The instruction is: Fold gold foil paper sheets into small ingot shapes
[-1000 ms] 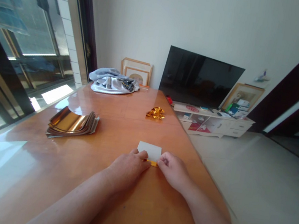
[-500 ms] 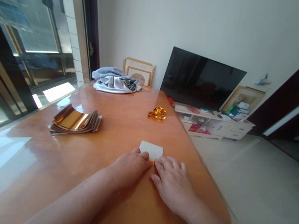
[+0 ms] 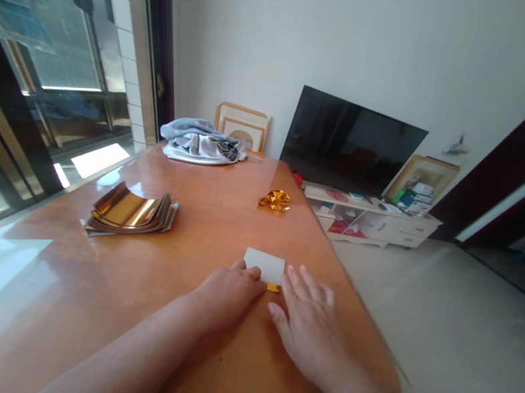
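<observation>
My left hand lies on the table with its curled fingers over the lower left corner of a white card. A narrow gold foil strip shows along the card's lower right edge, and its left part is hidden under my left hand. My right hand rests flat on the orange wooden table, fingers spread, just right of the strip and apart from it. Farther off lie a curved stack of gold foil sheets and a crumpled gold foil piece.
A heap of grey-white cloth sits at the table's far end, with picture frames behind it. A large window runs along the left. A flat-screen TV stands on a low white cabinet at the right.
My right hand has moved off the foil strip to the right and opened flat, fingers spread. My left hand and the white card have stayed in place.
</observation>
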The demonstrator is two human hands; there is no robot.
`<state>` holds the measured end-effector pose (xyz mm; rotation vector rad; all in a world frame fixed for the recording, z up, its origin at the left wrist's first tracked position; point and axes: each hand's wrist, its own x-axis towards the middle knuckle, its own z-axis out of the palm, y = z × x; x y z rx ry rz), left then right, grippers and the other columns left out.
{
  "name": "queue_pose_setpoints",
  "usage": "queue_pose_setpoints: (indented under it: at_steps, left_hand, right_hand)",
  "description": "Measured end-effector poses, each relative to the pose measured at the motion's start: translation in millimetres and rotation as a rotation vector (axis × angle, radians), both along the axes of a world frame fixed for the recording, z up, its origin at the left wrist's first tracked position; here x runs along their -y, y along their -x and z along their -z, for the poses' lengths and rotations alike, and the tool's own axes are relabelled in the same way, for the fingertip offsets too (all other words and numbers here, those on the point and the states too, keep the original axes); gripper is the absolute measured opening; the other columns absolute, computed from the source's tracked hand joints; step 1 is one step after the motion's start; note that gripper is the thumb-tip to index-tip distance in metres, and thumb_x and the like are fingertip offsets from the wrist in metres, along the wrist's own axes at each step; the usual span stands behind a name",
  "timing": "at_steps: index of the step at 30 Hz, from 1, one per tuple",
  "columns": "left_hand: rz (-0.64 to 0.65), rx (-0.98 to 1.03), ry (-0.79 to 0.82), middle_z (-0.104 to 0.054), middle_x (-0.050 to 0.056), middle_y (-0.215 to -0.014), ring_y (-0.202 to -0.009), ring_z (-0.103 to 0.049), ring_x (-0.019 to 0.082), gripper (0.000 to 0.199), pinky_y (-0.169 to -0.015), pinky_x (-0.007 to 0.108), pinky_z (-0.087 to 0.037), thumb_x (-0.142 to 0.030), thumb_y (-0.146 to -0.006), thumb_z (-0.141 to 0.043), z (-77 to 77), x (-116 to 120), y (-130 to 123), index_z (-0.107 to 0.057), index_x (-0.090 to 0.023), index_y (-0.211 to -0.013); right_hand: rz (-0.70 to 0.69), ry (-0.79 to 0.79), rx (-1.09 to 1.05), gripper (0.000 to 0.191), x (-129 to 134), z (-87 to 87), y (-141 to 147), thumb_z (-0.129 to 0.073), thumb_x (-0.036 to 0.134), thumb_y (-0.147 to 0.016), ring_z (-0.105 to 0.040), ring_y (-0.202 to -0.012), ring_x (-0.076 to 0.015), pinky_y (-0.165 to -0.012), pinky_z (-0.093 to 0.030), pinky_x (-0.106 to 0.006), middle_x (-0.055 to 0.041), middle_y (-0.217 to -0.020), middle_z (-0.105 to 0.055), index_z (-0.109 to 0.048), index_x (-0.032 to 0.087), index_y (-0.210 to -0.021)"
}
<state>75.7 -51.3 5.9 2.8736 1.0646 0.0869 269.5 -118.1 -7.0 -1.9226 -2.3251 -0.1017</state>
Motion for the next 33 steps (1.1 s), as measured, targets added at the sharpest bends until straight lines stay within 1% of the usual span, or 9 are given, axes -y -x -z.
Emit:
queue_pose_setpoints:
  at_steps: [2,4,6,8,15,21,26,29,33]
  left_hand:
    - [0.001,0.002,-0.002,-0.062,0.011,-0.109,-0.103,-0.056,0.028,0.026,-0.083,0.038,-0.051,-0.027,-0.096,-0.049,0.8,-0.1,-0.4,-0.064,-0.024,-0.117]
    - [0.005,0.008,-0.001,-0.061,0.011,-0.110,-0.105,-0.055,0.028,0.033,-0.086,0.038,-0.051,-0.028,-0.094,-0.053,1.4,-0.2,-0.7,-0.060,-0.025,-0.126]
    - [0.013,0.006,0.001,-0.061,0.011,-0.111,-0.106,-0.055,0.028,0.037,-0.087,0.038,-0.050,-0.029,-0.093,-0.056,1.6,-0.2,-1.2,-0.058,-0.025,-0.130]
    - [0.020,-0.012,0.001,-0.061,0.011,-0.110,-0.107,-0.055,0.029,0.036,-0.087,0.038,-0.051,-0.031,-0.092,-0.059,1.7,0.0,-1.5,-0.060,-0.024,-0.127]
    - [-0.048,-0.018,-0.037,-0.062,0.011,-0.109,-0.100,-0.057,0.029,0.024,-0.085,0.043,-0.048,-0.031,-0.093,-0.054,-1.1,2.5,4.9,-0.067,-0.023,-0.111]
    - [-0.129,-0.043,-0.099,-0.066,0.011,-0.103,-0.093,-0.057,0.028,0.029,-0.082,0.045,-0.043,-0.029,-0.096,-0.044,-8.5,2.3,15.8,-0.072,-0.026,-0.102]
    - [-0.202,-0.047,-0.115,-0.067,0.012,-0.100,-0.095,-0.057,0.028,0.038,-0.084,0.045,-0.041,-0.032,-0.099,-0.038,-10.2,-0.3,21.1,-0.075,-0.023,-0.094]
    - [-0.236,-0.046,-0.116,-0.068,0.013,-0.099,-0.095,-0.057,0.029,0.041,-0.083,0.045,-0.041,-0.034,-0.099,-0.037,-12.4,-1.1,23.6,-0.075,-0.021,-0.093]
    - [-0.265,-0.049,-0.099,-0.068,0.013,-0.099,-0.095,-0.057,0.029,0.040,-0.083,0.045,-0.040,-0.033,-0.098,-0.038,-17.2,-0.7,26.6,-0.077,-0.023,-0.090]
  right_hand:
    - [-0.070,0.015,-0.005,0.063,-1.7,2.5,3.1,-0.031,0.052,-0.101,-0.013,-0.153,-0.0321,-0.120,-0.006,-0.059,-0.0109,-0.162,-0.030,-0.041,0.017,-0.153]
    - [-0.110,0.046,-0.014,0.066,-3.7,5.6,5.8,-0.032,0.056,-0.101,-0.011,-0.153,-0.0322,-0.120,0.002,-0.059,-0.0119,-0.161,-0.033,-0.041,0.016,-0.153]
    - [-0.115,0.070,-0.024,0.070,-5.0,7.7,7.5,-0.031,0.059,-0.100,-0.011,-0.153,-0.0333,-0.120,0.005,-0.061,-0.0133,-0.159,-0.036,-0.041,0.014,-0.153]
    - [-0.109,0.080,-0.033,0.072,-5.3,8.1,8.4,-0.031,0.061,-0.099,-0.011,-0.153,-0.0340,-0.120,0.007,-0.062,-0.0144,-0.159,-0.036,-0.042,0.013,-0.152]
    - [-0.101,0.088,-0.047,0.074,-3.8,7.1,8.7,-0.034,0.063,-0.098,-0.011,-0.153,-0.0345,-0.120,0.005,-0.063,-0.0146,-0.159,-0.035,-0.041,0.014,-0.153]
    - [-0.093,0.078,-0.051,0.073,-3.2,8.0,9.5,-0.033,0.062,-0.098,-0.009,-0.153,-0.0344,-0.120,0.005,-0.063,-0.0139,-0.159,-0.036,-0.043,0.013,-0.152]
    - [-0.086,0.091,-0.063,0.075,-2.7,7.4,9.9,-0.034,0.063,-0.097,-0.007,-0.154,-0.0341,-0.120,0.005,-0.062,-0.0145,-0.160,-0.033,-0.041,0.013,-0.153]
    - [-0.077,0.105,-0.069,0.076,-2.4,6.6,10.0,-0.033,0.064,-0.097,-0.007,-0.154,-0.0337,-0.120,0.005,-0.062,-0.0149,-0.161,-0.030,-0.040,0.013,-0.153]
    - [-0.077,0.135,-0.083,0.076,-1.4,4.0,9.7,-0.032,0.063,-0.098,-0.007,-0.154,-0.0315,-0.121,0.004,-0.060,-0.0162,-0.162,-0.028,-0.038,0.012,-0.154]
